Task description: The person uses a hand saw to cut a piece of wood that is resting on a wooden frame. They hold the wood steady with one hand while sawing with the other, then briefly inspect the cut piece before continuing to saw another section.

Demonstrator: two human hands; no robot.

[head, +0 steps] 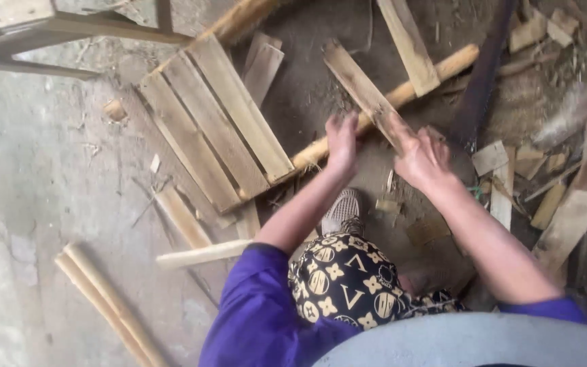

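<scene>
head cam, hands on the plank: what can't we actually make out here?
- Near end of the flat plank: covered by the right hand.
- Left hand: motion-blurred; contact with the plank unclear.
- Round pole: middle hidden under plank and hands.
- Slatted panel: underside unseen.
- Shoe: partly hidden by the patterned knee.
- Timber frame: cut off by the top-left edge.

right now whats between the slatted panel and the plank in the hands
In the head view, a long round pole runs between the slatted panel and the plank, with the left hand over it.

Woodworking yard (dirt floor): scattered planks.
</scene>
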